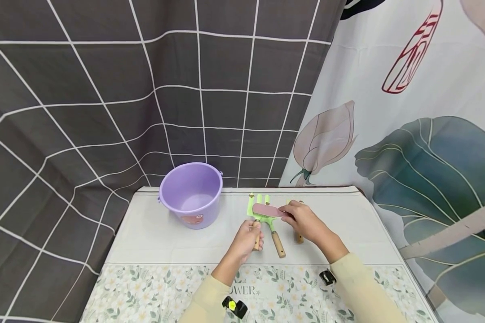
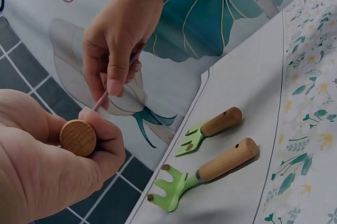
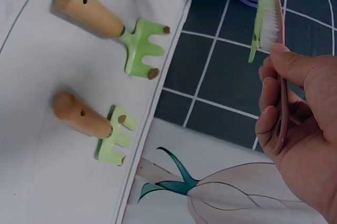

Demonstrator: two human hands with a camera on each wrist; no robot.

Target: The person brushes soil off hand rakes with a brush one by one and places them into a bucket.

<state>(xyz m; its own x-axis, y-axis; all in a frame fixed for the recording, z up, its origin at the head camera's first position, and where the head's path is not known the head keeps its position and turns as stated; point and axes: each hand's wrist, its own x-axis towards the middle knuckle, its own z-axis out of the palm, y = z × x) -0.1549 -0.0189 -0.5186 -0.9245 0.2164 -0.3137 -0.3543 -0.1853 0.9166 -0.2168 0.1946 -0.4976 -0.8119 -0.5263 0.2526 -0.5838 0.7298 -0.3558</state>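
Note:
My left hand (image 1: 244, 240) grips the wooden handle of a green three-tined hand fork (image 1: 250, 207), its tines pointing away from me. In my right hand (image 1: 306, 220) is a pink-backed brush (image 1: 262, 209), held by its handle. White bristles (image 3: 269, 28) face the fork's green head, right up against it in the right wrist view. To the right of the held fork, a second green fork (image 2: 224, 162) with a wooden handle lies on the table. Beyond it lies a smaller one (image 2: 221, 122), mostly hidden by my right hand in the head view.
A purple bucket (image 1: 212, 211) stands at the back left of the table (image 1: 145, 233). Floral cloth (image 1: 153, 291) covers the table's front part. Behind hangs a dark grid-patterned curtain (image 1: 222, 107), with a white printed one (image 1: 363, 89) on the right.

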